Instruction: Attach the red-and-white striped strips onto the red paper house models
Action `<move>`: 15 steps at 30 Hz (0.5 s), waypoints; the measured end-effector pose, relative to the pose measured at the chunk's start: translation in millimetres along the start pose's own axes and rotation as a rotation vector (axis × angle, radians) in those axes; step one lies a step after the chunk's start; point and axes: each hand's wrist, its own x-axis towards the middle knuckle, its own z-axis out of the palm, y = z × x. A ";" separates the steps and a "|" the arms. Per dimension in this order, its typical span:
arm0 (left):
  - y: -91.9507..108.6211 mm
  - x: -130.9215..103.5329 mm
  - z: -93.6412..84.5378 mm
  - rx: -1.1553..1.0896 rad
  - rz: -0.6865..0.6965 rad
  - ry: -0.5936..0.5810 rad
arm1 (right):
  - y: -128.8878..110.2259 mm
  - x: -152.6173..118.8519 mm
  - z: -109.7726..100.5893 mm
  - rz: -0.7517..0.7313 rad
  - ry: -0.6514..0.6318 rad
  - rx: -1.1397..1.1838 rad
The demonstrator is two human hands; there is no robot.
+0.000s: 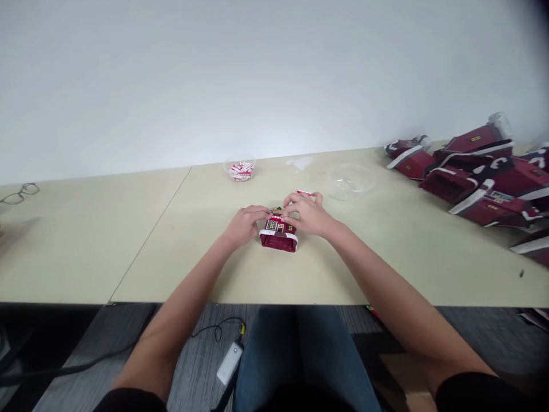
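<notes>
A small red paper house box (278,234) with white trim and yellow windows lies on the beige table (171,257), its open end toward me. My left hand (245,223) grips its left side near the top. On the other side, my right hand (307,214) pinches the top of the box with its fingertips. A small red and white piece (303,193) shows just behind my right fingers; whether that hand holds it is unclear.
A clear bowl of red and white candies (241,169) and an empty clear bowl (350,181) stand behind the box. A pile of folded red house boxes (476,177) fills the right side. Glasses (19,193) lie far left. Cables run across the floor below.
</notes>
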 end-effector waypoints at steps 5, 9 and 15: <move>61.2 10.8 -17.8 0.247 -0.267 -0.122 | -7.1 -1.3 9.1 0.088 0.029 0.012; 106.8 4.6 3.4 0.348 -0.282 -0.112 | 5.6 -22.1 18.4 0.129 0.127 0.121; 46.0 -39.5 -35.9 0.500 -0.449 -0.121 | 99.5 -120.4 -30.7 0.220 0.426 0.020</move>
